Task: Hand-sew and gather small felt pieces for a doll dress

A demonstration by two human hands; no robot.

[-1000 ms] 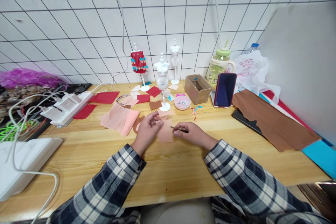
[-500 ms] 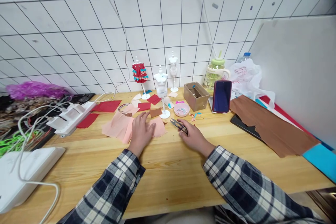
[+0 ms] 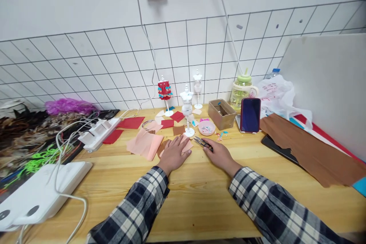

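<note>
My left hand (image 3: pixel 174 153) lies flat, fingers spread, on a small pink fabric piece (image 3: pixel 187 146) on the wooden table (image 3: pixel 188 194). My right hand (image 3: pixel 219 155) rests on the table with its fingers closed around small thread snips (image 3: pixel 201 142), whose blades point left toward the pink piece. Just beyond stands a bare white mini mannequin (image 3: pixel 187 108) on a round base. A larger pile of pink fabric (image 3: pixel 145 144) lies to the left of my left hand.
Red fabric pieces (image 3: pixel 130 122), a dressed mini mannequin (image 3: pixel 165 90), a pink bead dish (image 3: pixel 206 127), a cardboard box (image 3: pixel 222 114), a propped phone (image 3: pixel 250 114), a green bottle (image 3: pixel 240 89) and brown fabric (image 3: pixel 311 151) lie around. A power strip (image 3: pixel 97 135), cables and a white device (image 3: pixel 40 194) sit left.
The pink piece went from held between both hands down onto the table. My left hand now lies flat on it; my right hand with the snips has settled beside it. The camera tilted upward.
</note>
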